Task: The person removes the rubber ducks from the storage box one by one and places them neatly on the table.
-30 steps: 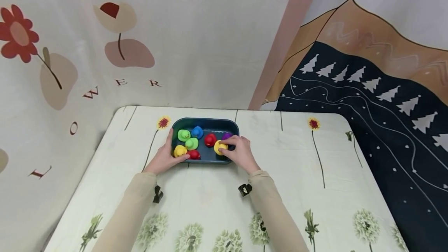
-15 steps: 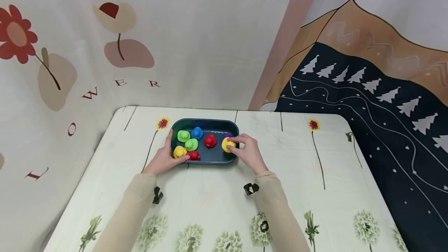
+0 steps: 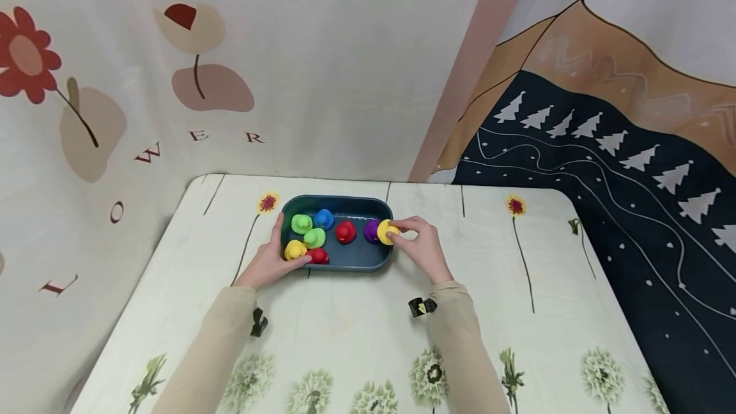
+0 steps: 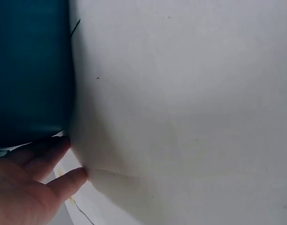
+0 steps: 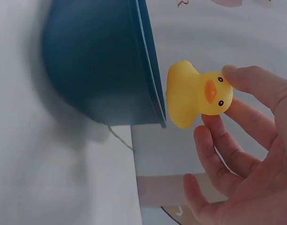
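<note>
A dark teal tub stands on the table with several small rubber ducks in it: green, blue, red, purple and yellow ones. My right hand pinches a yellow duck by its head just above the tub's right rim; the same duck shows in the right wrist view, held at my fingertips. My left hand holds the tub's left end, thumb over the near rim; its fingers lie against the tub wall.
The table wears a cream cloth printed with flowers and dandelions. Patterned curtains hang close behind and to the right. The table's left edge and right edge lie well away from the tub.
My right hand has lifted the yellow duck out of the tub and carried it right to the rim, uncovering the purple duck. The left hand has stayed on the tub.
</note>
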`<state>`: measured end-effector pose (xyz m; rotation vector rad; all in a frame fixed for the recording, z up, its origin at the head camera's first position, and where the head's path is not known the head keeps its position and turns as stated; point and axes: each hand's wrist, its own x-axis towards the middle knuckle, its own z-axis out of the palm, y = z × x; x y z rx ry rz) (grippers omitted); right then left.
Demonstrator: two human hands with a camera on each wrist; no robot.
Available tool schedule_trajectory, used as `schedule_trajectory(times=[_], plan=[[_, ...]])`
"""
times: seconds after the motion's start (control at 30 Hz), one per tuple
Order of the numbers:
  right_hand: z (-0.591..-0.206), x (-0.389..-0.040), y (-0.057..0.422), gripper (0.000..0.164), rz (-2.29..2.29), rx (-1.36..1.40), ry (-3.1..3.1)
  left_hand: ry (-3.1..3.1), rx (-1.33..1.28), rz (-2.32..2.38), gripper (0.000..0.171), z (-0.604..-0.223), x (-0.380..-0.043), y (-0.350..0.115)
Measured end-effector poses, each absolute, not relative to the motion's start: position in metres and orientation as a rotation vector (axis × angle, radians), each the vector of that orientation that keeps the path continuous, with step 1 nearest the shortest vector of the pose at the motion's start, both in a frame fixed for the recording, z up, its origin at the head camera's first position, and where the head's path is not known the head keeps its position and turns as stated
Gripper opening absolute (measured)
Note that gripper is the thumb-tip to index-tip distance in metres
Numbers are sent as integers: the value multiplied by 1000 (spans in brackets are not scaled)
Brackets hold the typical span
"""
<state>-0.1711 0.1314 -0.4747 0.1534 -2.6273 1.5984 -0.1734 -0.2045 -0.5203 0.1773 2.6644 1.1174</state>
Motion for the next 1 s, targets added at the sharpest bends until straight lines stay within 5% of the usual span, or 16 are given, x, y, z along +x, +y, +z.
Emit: schedule_trajectory(times=[1.0], plan=[[-503,-187,185,26,1583,-16,-2636,2670,176,1117,118,-524,-175,-205]])
